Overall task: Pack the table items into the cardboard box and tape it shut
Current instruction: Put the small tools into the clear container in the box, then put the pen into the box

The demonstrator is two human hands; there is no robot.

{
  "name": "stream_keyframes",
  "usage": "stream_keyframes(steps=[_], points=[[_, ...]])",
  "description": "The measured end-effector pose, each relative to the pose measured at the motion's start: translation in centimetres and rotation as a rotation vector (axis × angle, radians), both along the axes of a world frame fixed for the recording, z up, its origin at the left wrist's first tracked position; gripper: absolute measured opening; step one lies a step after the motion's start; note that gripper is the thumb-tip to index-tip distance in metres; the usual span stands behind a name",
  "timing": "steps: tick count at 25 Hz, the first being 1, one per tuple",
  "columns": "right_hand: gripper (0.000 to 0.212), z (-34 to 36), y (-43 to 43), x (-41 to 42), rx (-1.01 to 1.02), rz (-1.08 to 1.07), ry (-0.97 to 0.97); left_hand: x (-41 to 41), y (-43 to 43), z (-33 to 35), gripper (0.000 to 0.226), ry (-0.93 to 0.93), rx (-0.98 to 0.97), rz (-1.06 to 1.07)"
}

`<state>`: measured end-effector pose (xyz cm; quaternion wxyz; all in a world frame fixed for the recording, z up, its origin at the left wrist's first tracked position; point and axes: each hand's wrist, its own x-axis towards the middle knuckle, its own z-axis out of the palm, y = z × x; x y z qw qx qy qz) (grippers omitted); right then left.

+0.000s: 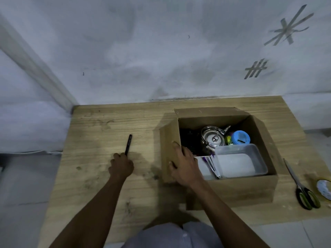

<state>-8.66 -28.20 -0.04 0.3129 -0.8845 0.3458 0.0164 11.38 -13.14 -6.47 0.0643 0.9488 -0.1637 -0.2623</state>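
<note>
Left grip: my left grip (pixel 121 166), knuckles up, fingers curled over the near end of the black pen (pixel 128 143). As far as I can see it is a narrow pinch with nothing else in it.
Pen: it lies on the desk (pixel 100 185), its long axis running away from me and tilted slightly right, so the far end points toward the wall.
Way to go: the cardboard box (pixel 232 188) stands to the right of the pen, clearly apart from it. The left grip is the nearer one, so I judge the carry will run rightward over the box's left flap (pixel 168 140).
Right grip: my right grip (pixel 185 164) is spread flat on that left flap. The fingers reach over the rim and the thumb rests on the outer face. It steadies the box and holds nothing.
Inside the box: a steel kettle (pixel 213 138) at the back and a clear plastic tub (pixel 240 161) in front.
Further right: scissors (pixel 302 187) and a tape roll (pixel 325 188) lie on the desk, not yet in use.
</note>
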Motion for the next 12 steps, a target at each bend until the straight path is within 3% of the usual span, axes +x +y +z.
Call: stream_keyframes(steps=[6,9,10,12], points=[[0.072,-0.7,-0.3,0.2,-0.011,0.004,0.008,1.5,0.1,-0.2,0.033,-0.001,0.027,0.089],[0.066,-0.8,-0.3,0.4,0.023,-0.03,-0.064,2.1,0.4,-0.1,0.012,0.222,-0.318,0.274],[0.062,-0.8,-0.4,0.5,0.036,-0.053,-0.099,1.8,0.4,0.6,0.003,0.305,-0.445,0.275],[0.055,-0.8,-0.6,0.5,0.032,-0.084,-0.158,1.1,0.3,2.7,0.007,0.435,-0.61,0.201]])
